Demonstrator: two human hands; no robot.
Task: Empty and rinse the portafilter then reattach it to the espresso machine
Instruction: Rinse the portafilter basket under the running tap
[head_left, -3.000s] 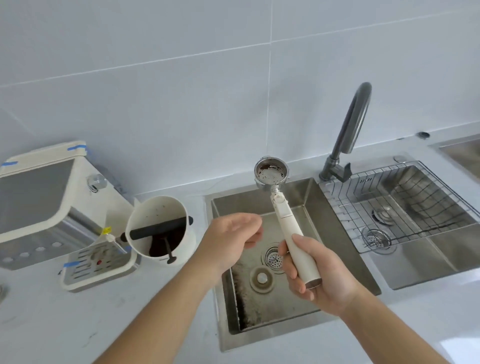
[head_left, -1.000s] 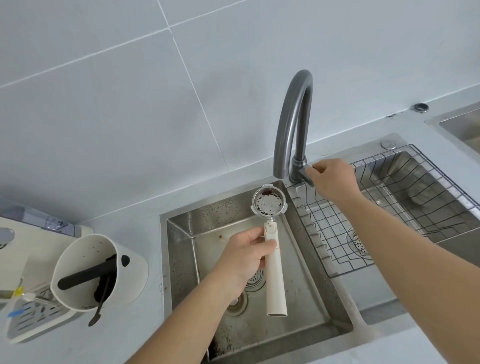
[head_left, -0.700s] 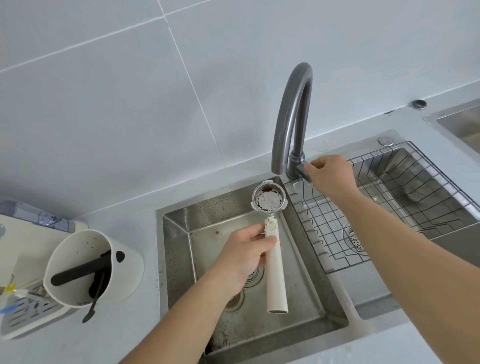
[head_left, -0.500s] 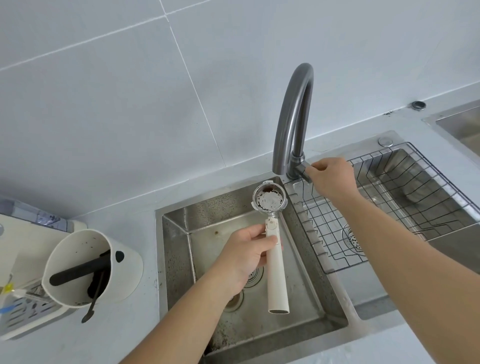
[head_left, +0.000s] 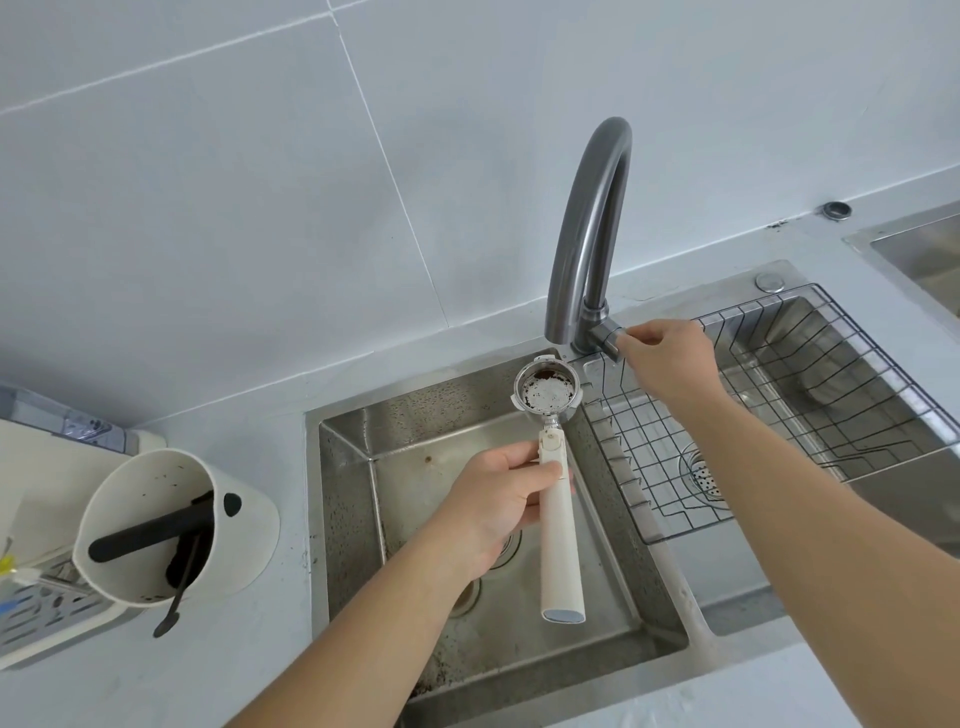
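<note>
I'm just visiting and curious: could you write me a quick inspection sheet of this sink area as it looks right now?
Surface: pale counter around a steel sink with dark specks on its floor; no water seen running.
Job's things: portafilter held over the sink, basket under the faucet spout, coffee residue inside; corner of the white machine at left.
Clutter: white knock box with a black bar; wire rack in the right basin.
Hands: left hand grips the portafilter handle; right hand pinches the faucet lever.
Cables: nothing seen.
Surroundings: pale tiled wall; another basin's edge far right.
</note>
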